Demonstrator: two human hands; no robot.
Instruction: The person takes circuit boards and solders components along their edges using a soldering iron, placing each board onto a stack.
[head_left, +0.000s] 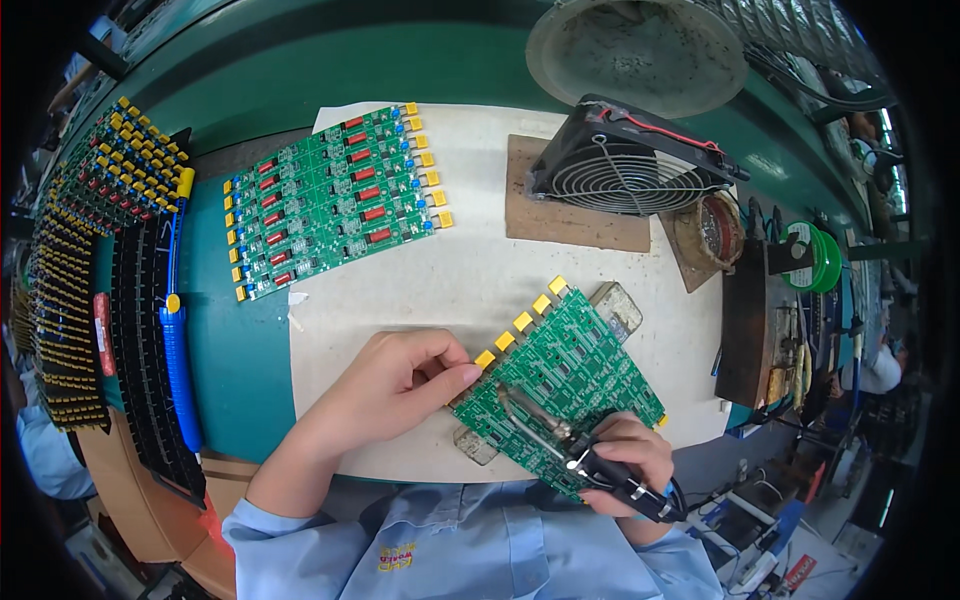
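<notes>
Green board (560, 385) pinned flat under left fingers (440, 375); right fingers (630, 455) closed on the iron (590, 465) — keep its tip steady beyond them.

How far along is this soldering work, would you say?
Hard to tell. One green circuit panel lies set aside, components up, perhaps finished. In hand: the right hand holds a soldering iron to a flipped panel, steadied by the left hand. Racked boards at the left may remain.
</notes>
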